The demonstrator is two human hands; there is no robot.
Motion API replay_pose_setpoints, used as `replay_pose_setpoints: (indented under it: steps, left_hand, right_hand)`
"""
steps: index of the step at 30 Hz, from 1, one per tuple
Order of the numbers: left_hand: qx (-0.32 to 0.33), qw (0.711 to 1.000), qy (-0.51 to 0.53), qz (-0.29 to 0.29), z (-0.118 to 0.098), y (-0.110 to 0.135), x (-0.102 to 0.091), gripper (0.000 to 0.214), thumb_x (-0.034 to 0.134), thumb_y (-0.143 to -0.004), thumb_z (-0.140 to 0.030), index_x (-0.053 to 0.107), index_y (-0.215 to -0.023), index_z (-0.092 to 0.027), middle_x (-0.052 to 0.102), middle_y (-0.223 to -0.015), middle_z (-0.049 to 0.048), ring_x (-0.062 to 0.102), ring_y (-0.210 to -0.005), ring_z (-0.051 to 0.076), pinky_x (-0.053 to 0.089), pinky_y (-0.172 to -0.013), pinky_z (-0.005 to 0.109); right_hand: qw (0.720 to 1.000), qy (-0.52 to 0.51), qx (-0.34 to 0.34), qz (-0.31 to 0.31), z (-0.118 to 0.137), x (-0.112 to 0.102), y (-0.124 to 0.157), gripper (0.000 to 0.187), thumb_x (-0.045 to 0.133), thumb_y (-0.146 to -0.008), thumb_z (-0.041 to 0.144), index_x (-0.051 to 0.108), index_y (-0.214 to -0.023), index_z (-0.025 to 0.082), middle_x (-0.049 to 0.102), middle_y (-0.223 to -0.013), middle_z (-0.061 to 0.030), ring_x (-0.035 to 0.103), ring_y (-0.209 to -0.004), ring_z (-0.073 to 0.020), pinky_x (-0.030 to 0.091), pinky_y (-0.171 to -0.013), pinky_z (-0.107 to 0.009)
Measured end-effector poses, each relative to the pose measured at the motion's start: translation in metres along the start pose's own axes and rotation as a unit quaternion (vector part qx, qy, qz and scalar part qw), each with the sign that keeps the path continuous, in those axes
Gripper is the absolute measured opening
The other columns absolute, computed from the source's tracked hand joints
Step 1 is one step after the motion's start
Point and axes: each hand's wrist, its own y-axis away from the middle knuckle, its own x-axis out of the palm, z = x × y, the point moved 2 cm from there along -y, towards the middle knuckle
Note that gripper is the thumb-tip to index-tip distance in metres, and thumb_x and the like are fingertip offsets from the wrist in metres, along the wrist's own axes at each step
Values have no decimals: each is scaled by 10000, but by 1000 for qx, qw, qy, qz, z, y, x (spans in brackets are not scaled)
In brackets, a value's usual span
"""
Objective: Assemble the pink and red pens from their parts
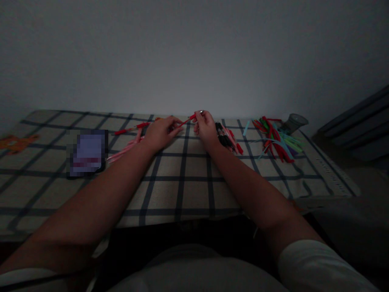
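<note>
Both my hands are stretched out over a checked cloth (pixel 182 190) in dim light. My left hand (pixel 161 132) and my right hand (pixel 205 127) are closed on the two ends of a thin red pen-like stick (pixel 187 120) held between them, tilted up to the right. More red and pink sticks (pixel 130 129) lie left of my left hand. A bunch of black and red sticks (pixel 227 138) lies just right of my right hand.
A heap of red, green and blue strips (pixel 276 142) sits at the right, with a clear cup (pixel 293 123) behind it. A blurred dark rectangle (pixel 87 153) lies at the left, an orange shape (pixel 13 142) at the far left edge. A wall stands right behind the table.
</note>
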Motion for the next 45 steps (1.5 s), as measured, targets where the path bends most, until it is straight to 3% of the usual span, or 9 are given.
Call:
replay_pose_setpoints:
  steps: [8, 16, 23, 26, 29, 33, 37, 40, 45]
  left_hand:
    - [17, 1000, -10, 8, -7, 2, -4, 367, 693, -1060, -433, 842, -1346, -259, 867, -1198, 96, 779, -1028, 284, 564, -933, 385]
    - [0, 1000, -19, -2, -4, 2, -4, 342, 654, -1077, -467, 841, -1280, -265, 857, -1094, 89, 766, -975, 286, 566, -905, 391]
    - [-3, 1000, -24, 6, -4, 1, -5, 343, 674, -1061, -476, 835, -1268, -255, 845, -1093, 101, 750, -981, 292, 560, -902, 392]
    - [-2, 1000, -27, 8, -2, 1, -4, 340, 669, -1059, -475, 830, -1264, -257, 841, -1076, 98, 746, -970, 289, 559, -897, 392]
    - [-2, 1000, -26, 4, -2, 1, -3, 341, 671, -1051, -470, 826, -1272, -261, 846, -1096, 96, 746, -980, 288, 559, -894, 390]
    - [-14, 999, -27, -12, -2, 1, -3, 348, 641, -1060, -455, 822, -1276, -251, 851, -1090, 106, 741, -987, 295, 559, -908, 404]
    - [-19, 1000, -8, -20, -1, 0, -4, 348, 634, -1063, -464, 813, -1276, -255, 856, -1086, 106, 733, -985, 291, 566, -911, 400]
    - [-17, 1000, 0, -21, 0, 0, -4, 347, 637, -1061, -470, 812, -1276, -261, 857, -1082, 102, 734, -984, 289, 566, -911, 402]
    - [-17, 1000, -1, -19, -1, 1, -4, 353, 633, -1069, -472, 809, -1290, -260, 863, -1130, 108, 744, -1010, 296, 562, -907, 408]
  right_hand:
    - [998, 58, 34, -21, 20, -1, 8, 466, 610, -1118, 750, 591, -1128, 285, 693, -983, 19, 530, -632, -73, 442, -549, -198]
    - [993, 117, -6, -3, 17, -5, 5, 476, 632, -1092, 774, 614, -1180, 307, 657, -965, 18, 538, -648, -95, 435, -577, -225]
    - [994, 73, -15, -78, 17, -7, 4, 414, 497, -1175, 698, 572, -1154, 292, 659, -996, 7, 525, -633, -88, 436, -572, -219]
    - [992, 101, -45, -68, 22, -8, 5, 463, 490, -1157, 747, 572, -1148, 291, 680, -1057, -15, 537, -662, -95, 448, -586, -219]
    - [985, 142, -83, -51, 27, -12, 3, 480, 540, -1129, 766, 601, -1164, 291, 702, -1119, -42, 618, -765, -120, 491, -646, -225]
    - [974, 202, -91, -51, 28, -24, -2, 321, 597, -1156, 578, 675, -1200, 270, 747, -1078, -55, 735, -959, -178, 577, -853, -281]
    - [937, 344, -50, -17, 33, -34, -1, 198, 741, -1081, 380, 763, -1225, 246, 817, -1066, -60, 771, -1041, -245, 590, -993, -388]
    - [886, 462, 0, 39, 40, -35, 3, 272, 794, -1043, 321, 814, -1295, 222, 862, -1105, -94, 791, -1051, -286, 589, -1005, -432]
    - [810, 573, -8, 122, 48, -29, 10, 416, 795, -1047, 296, 811, -1458, 231, 882, -1252, -142, 794, -1199, -328, 584, -1054, -443]
